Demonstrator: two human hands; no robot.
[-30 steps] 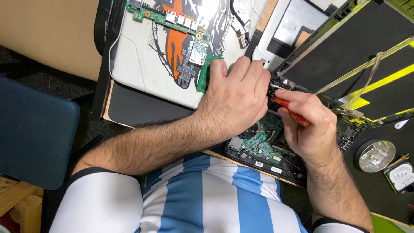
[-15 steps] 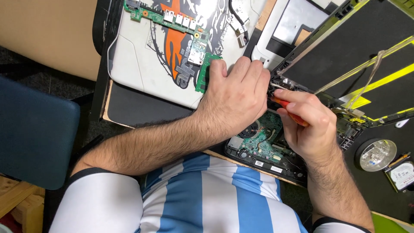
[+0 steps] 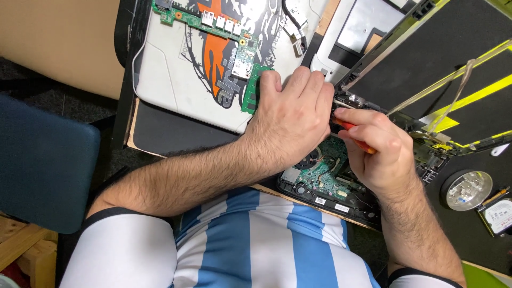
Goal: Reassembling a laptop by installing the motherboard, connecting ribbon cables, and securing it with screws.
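Observation:
An opened laptop base [image 3: 330, 184] with a green circuit board and fan lies at the desk's near edge. My right hand [image 3: 381, 152] grips a red-handled screwdriver [image 3: 356, 136], its tip pointing at the hinge corner where the dark screen lid [image 3: 442, 64] meets the base. My left hand [image 3: 290, 120] rests palm down over the base beside that corner, its fingers curled and pressing near the hinge. What lies under the left hand is hidden.
A white laptop cover with an orange and black graphic [image 3: 202, 64] carries a long green circuit board [image 3: 205, 18] and a small memory module [image 3: 250, 88]. A round disk platter [image 3: 468, 190] and a hard drive [image 3: 498, 216] lie at right. A blue chair [image 3: 45, 170] stands left.

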